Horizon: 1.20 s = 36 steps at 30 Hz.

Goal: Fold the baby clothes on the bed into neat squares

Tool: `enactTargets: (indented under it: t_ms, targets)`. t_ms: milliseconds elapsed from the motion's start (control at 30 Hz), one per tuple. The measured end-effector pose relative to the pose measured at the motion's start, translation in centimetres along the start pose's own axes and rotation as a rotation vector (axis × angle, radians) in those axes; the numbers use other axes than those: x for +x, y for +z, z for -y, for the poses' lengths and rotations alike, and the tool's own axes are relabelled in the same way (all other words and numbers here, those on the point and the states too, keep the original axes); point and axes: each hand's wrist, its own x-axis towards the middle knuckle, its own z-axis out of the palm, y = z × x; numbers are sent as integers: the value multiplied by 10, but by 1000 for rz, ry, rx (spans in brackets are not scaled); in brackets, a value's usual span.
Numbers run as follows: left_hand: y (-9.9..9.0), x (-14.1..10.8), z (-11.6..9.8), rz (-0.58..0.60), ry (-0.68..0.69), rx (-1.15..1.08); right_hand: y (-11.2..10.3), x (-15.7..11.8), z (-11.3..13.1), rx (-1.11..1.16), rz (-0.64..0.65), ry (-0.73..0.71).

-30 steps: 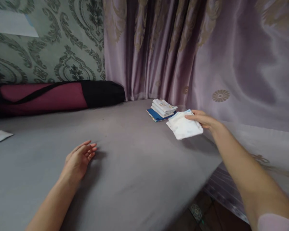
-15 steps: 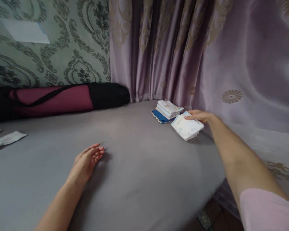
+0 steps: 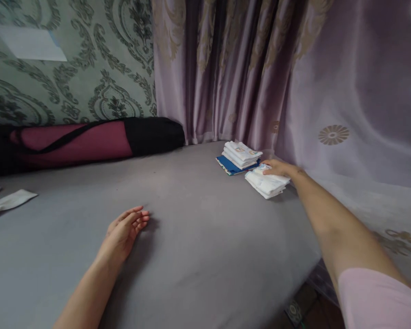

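My right hand point(image 3: 276, 167) is at the far right of the bed, its fingers on the back edge of a small stack of folded white cloths point(image 3: 267, 183) with faint blue print. The stack lies flat, and the hand covers its back corner. Just left of it, a second pile of folded white cloths point(image 3: 240, 154) rests on a folded blue cloth point(image 3: 229, 166). My left hand point(image 3: 127, 228) hovers low over the bed or rests on it, fingers loosely bent and apart, with nothing in it.
A grey sheet covers the bed point(image 3: 192, 237). Along the wall lies a long black and maroon bag point(image 3: 75, 141). White strips of cloth point(image 3: 12, 202) lie at the left edge. Purple curtains point(image 3: 219, 91) hang behind the piles. The bed's edge drops to the floor at lower right.
My right hand has lowered the stack of folded white cloths, which was tilted up and now lies flat on the bed. My left hand has hardly moved.
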Motion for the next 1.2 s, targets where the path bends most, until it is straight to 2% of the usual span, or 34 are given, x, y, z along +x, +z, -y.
enactTargets:
  t_ms: [167, 367, 433, 600, 867, 1200]
  targets:
    - [1, 0, 0, -15, -4, 6, 18, -11, 0, -119, -157, 9]
    - [0, 2, 2, -11, 1, 13, 32, -36, 25, -341, -367, 180]
    - [0, 2, 2, -12, -1, 18, 38, -39, 36, -305, -349, 187]
    - [-1, 1, 1, -5, 7, 30, 55, -36, 51, -203, -171, 230]
    - [1, -2, 0, 5, 8, 11, 70, -39, 37, -109, -163, 338]
    - [2, -3, 1, 3, 8, 0, 77, -45, 43, -126, -158, 357]
